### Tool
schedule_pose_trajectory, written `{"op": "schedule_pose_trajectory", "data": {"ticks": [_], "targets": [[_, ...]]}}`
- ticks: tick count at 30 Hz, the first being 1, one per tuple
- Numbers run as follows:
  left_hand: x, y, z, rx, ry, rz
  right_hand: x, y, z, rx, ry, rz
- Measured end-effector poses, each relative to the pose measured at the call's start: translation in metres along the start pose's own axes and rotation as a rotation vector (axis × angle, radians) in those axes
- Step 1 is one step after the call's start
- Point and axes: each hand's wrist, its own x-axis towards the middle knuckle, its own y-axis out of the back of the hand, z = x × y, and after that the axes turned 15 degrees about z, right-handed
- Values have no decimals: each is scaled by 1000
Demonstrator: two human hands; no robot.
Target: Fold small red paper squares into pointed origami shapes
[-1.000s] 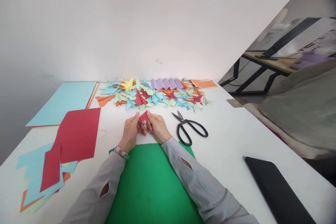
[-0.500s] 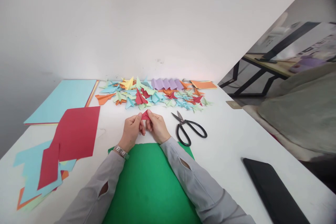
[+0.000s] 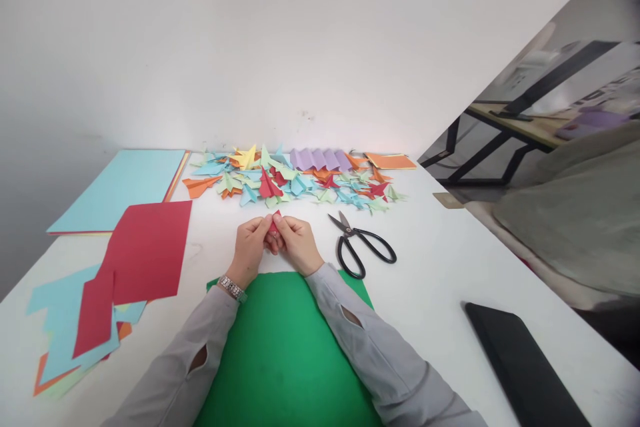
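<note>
A small folded piece of red paper is pinched between my two hands, mostly hidden by the fingers. My left hand grips its left side with thumb and fingers closed. From the right, my right hand holds the other side, the two thumbs almost meeting. Both hands are just beyond the far edge of a green sheet, over the white table. To the right lie black-handled scissors, blades apart. Behind the hands is a pile of small folded paper planes, among them a red one.
Light blue sheets are stacked at the back left, with a larger red sheet and paper offcuts nearer. A pleated purple paper and orange paper lie by the wall. A black flat object rests at the right.
The thumbs have come closer together over the red paper, and less of it shows between my hands. The fingers beneath have closed in.
</note>
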Motion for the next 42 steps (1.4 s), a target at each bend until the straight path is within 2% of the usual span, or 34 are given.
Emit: {"op": "schedule_pose_trajectory", "data": {"ticks": [4, 9, 12, 20, 27, 31, 39, 42], "targets": [[2, 1, 0, -80, -7, 85, -2, 1, -4, -53, 50, 34], [3, 2, 1, -155, 36, 171, 2, 5, -4, -18, -87, 126], [3, 1, 2, -163, 50, 173, 5, 7, -3, 79, -132, 159], [2, 0, 3, -178, 70, 174, 5, 8, -8, 157, -151, 78], [2, 0, -2, -156, 56, 125, 3, 5, -6, 68, -137, 160], [3, 2, -5, -142, 46, 130, 4, 5, -3, 96, -139, 228], [2, 4, -6, -113, 34, 144, 3, 4, -2, 125, -128, 259], [1, 5, -5, -97, 34, 152, 2, 3, -3, 140, -83, 267]]}}
